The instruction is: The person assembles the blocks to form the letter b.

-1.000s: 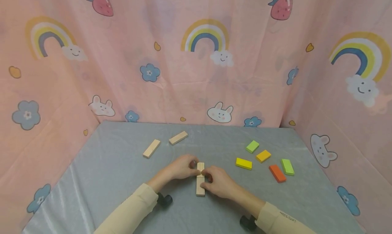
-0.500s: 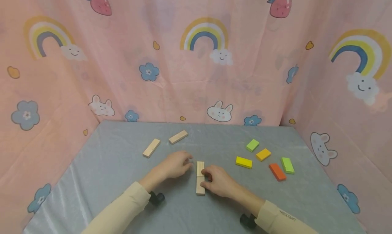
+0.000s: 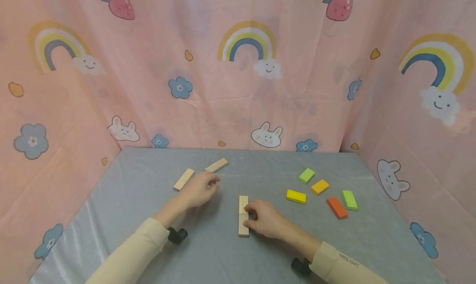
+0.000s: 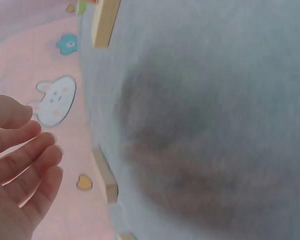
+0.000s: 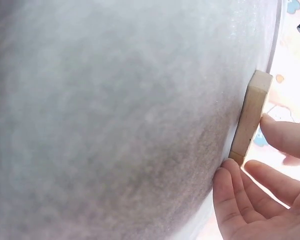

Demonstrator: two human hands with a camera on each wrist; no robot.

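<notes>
Left hand (image 3: 198, 190), half-curled, empty, at ten o'clock from end-to-end wooden blocks (image 3: 241, 216); right hand (image 3: 265, 218), relaxed, gripping nothing, at three o'clock, in fingertip contact with that pair, presumably for steady alignment.

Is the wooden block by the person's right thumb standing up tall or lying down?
Lying down: in the head view, the wooden block shows its long top face, with only a thin end below.

The sort of building cannot be told, only a screened-off spot: pink cloth (image 3: 223, 110) printed with rainbows (image 3: 247, 31), rabbits (image 3: 266, 138) and strawberries (image 3: 121, 4) hangs across the upper frame and both sides, enclosing a grey-covered table (image 3: 208, 253).
</notes>
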